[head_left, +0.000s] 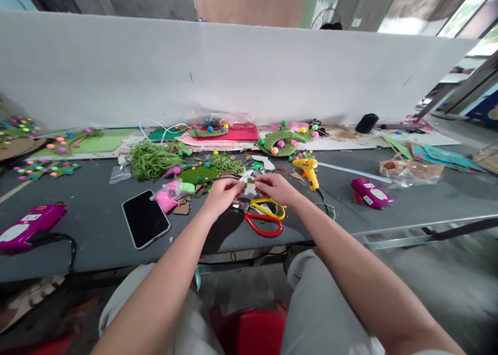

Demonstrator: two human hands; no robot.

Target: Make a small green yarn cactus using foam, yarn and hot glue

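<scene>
Now, a small green and white piece (pixel 250 187) is between the two hands, just above the grey table (pixel 342 215), near its front edge. The left hand (pixel 226 193) has its thumb and fingers closed at one side of the piece, and the right hand (pixel 275 188) pinches the other side in the same way (the fingers cover part of it, so its full shape I cannot tell).

Just below the hands lie scissors (pixel 268 216) with one yellow and one red handle. To the left is a clear plastic bag (pixel 179 187), which contains soft pink and light green material, beside a phone (pixel 146 219) with a dark screen. Farther left, near a pile of green strands (pixel 150 159), lies a small transparent bag (pixel 120 174); its content is not clear to me.

On the right side, a yellow glue gun (pixel 308 172) rests near the hand. Well apart from it, another clear bag (pixel 424 176) has something brown inside, and a purple device (pixel 371 193) lies in front of this bag.
</scene>
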